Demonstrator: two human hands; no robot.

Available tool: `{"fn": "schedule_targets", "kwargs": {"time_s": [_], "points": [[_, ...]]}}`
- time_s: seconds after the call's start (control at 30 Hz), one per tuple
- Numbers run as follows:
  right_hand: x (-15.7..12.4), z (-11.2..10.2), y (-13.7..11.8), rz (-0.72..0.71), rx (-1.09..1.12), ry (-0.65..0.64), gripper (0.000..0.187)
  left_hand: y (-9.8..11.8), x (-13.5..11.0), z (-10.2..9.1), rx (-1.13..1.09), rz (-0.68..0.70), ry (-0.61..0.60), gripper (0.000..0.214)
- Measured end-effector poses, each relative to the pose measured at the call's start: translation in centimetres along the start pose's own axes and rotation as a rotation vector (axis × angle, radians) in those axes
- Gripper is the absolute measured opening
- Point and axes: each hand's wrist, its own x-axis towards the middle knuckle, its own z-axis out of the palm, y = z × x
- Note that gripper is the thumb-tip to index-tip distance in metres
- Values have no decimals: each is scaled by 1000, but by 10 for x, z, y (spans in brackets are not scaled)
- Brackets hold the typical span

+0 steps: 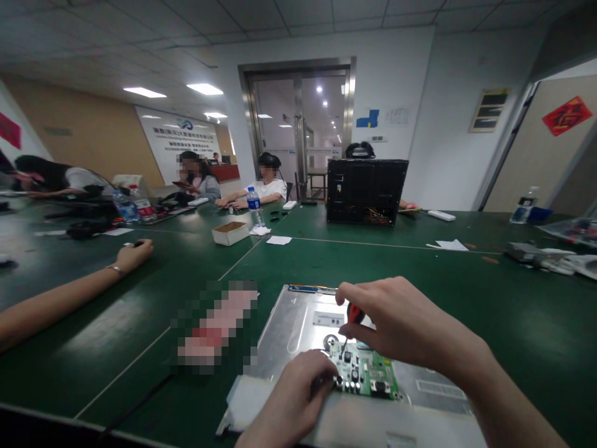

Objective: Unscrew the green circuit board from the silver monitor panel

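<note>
A screwdriver (355, 313) with a red and black handle is pinched in my right hand (401, 317), its thin shaft slanting down to the upper left part of a green circuit board (368, 370). The board lies on a silvery metal panel (298, 323), which looks like the back of a flat display. My left hand (301, 395) is curled at the board's left edge, thumb and fingers closed against it; the fingertips are partly hidden. A round metal disc (330, 341) sits just above the board's left corner.
A co-worker's arm (79, 289) reaches in from the left. Beyond are a small white box (231, 233), a water bottle (254, 206), white paper (278, 240) and a black equipment case (366, 190). Plastic-wrapped items (550, 256) lie right. Several people sit around the green table (527, 336).
</note>
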Motion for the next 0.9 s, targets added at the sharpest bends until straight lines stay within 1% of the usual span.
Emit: {"fn": "schedule_targets", "kwargs": {"time_s": [0.2,0.4,0.5,0.67,0.77,0.9], "points": [[1,-1,-1,-5,-13,-6,15,-3,1,0,-14,43,-7,18],[2,-4,-3,-42,22,-61,20,1,2,-3,-11,-45,-29,18],[2,-3,-2,-63,38,-66,24,3,3,-5,-27,-74,-37,19],[1,-2,-1,-83,45,-58,27,1,2,-4,-8,-80,-29,19],[1,0,-3,-82,49,-58,26,-1,-1,-3,14,-82,-7,23],[1,2,-6,-104,71,-97,27,-2,-3,-2,24,-60,5,23]]}}
